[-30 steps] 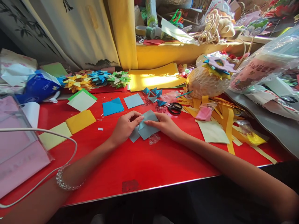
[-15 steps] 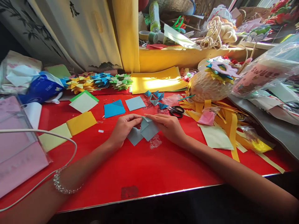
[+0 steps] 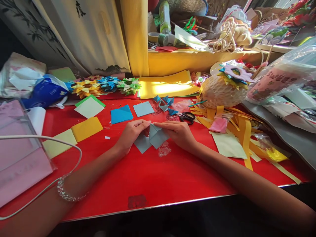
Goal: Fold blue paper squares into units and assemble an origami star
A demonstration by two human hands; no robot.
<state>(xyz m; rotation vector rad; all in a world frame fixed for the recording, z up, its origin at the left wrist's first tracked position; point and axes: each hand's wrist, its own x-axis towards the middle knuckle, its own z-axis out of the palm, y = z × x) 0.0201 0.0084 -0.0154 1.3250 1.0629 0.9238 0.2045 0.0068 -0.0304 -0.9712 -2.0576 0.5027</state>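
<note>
Over the middle of the red table, a light blue origami paper point(image 3: 159, 138), partly folded at its top corner, is held between both hands. My left hand point(image 3: 130, 133) pinches it at its upper left, thumb against curled fingers. Stretched along its upper edge, the fingers of my right hand point(image 3: 181, 131) press on it. A second blue-grey square of paper point(image 3: 142, 144) shows below my left hand, partly covered. Just beyond the hands are a stack of bright blue paper squares point(image 3: 121, 114), a pale blue square point(image 3: 143, 109) and several small folded blue pieces point(image 3: 163, 104).
Black-handled scissors point(image 3: 187, 118) lie beyond my right hand. Yellow paper strips point(image 3: 245, 141) and a pale green paper stack point(image 3: 228, 144) are at right. A white cable point(image 3: 79, 154) crosses my left forearm near a pink folder point(image 3: 22, 164). Folded paper stars point(image 3: 108, 85) line the back.
The folded top flap of the light blue paper looks flatter, and my right fingers lie lower along its edge. The whole view has shifted very slightly.
</note>
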